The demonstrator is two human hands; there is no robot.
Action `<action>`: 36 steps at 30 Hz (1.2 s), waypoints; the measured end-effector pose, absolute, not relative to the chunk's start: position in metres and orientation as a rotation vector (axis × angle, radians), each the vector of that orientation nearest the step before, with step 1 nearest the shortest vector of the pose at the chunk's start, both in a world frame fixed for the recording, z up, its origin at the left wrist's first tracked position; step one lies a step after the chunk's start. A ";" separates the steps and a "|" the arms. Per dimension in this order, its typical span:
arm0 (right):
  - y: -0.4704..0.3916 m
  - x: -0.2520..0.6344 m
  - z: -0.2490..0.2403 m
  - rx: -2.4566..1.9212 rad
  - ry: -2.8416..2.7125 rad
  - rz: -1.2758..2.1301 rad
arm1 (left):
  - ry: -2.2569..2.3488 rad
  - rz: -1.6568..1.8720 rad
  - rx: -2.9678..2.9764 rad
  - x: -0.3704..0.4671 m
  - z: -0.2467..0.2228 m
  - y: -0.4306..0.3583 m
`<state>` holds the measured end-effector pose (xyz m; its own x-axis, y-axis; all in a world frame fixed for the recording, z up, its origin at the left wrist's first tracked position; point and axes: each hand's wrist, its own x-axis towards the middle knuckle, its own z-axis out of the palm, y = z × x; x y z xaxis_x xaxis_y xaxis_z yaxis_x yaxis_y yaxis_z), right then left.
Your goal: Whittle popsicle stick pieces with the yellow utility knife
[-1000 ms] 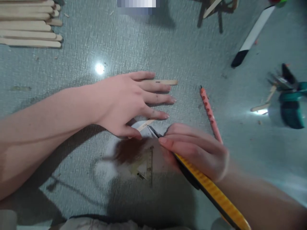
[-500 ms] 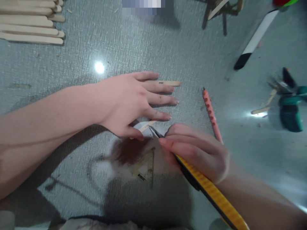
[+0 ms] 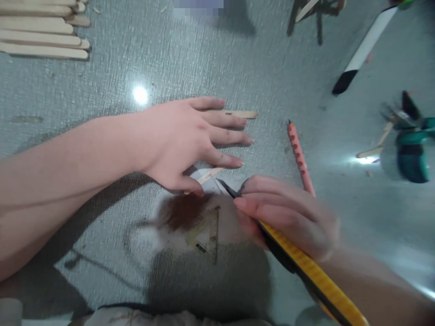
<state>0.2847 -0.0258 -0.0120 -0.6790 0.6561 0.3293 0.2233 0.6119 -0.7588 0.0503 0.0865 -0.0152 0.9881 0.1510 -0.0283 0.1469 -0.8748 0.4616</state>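
Note:
My left hand (image 3: 197, 140) lies flat with its fingers spread. Its thumb and index finger press down a small wooden craft stick (image 3: 210, 175) that bears pencil marks. Under its middle fingers, a second craft stick (image 3: 249, 114) with a dark slot sticks out to the right. My right hand (image 3: 285, 213) is wrapped round a yellow and black utility knife (image 3: 306, 267). The knife's blade tip is just right of the marked stick, apart from it by a small gap. Beneath my hands is a clear set square (image 3: 214, 235), partly in shadow.
Several craft sticks (image 3: 44, 38) lie at the upper left. A pink pencil (image 3: 301, 156) is right of my hands. Farther right are a white and black marker (image 3: 367, 50) and green-handled pliers (image 3: 413, 156) beside a bent stick piece (image 3: 370, 153).
My right hand has drawn the knife back to the right and slightly down, so its blade tip has left the marked stick. My left hand keeps its place on the sticks.

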 end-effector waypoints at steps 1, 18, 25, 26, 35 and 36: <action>-0.025 0.284 -0.012 -0.690 -2.218 0.957 | 0.202 0.031 2.654 0.050 -0.016 0.086; -0.020 0.277 -0.007 -0.768 -2.181 1.136 | 0.214 0.045 2.649 0.051 -0.018 0.086; -0.023 0.276 -0.004 -0.813 -2.168 1.194 | 0.185 0.058 2.649 0.051 -0.023 0.086; -0.023 0.277 -0.005 -0.802 -2.175 1.178 | 0.182 0.066 2.654 0.051 -0.023 0.086; -0.034 0.281 -0.006 -0.792 -2.210 1.064 | 0.184 0.069 2.688 0.050 -0.020 0.086; -0.034 0.280 -0.003 -0.881 -2.179 1.064 | 0.189 0.062 2.693 0.050 -0.020 0.086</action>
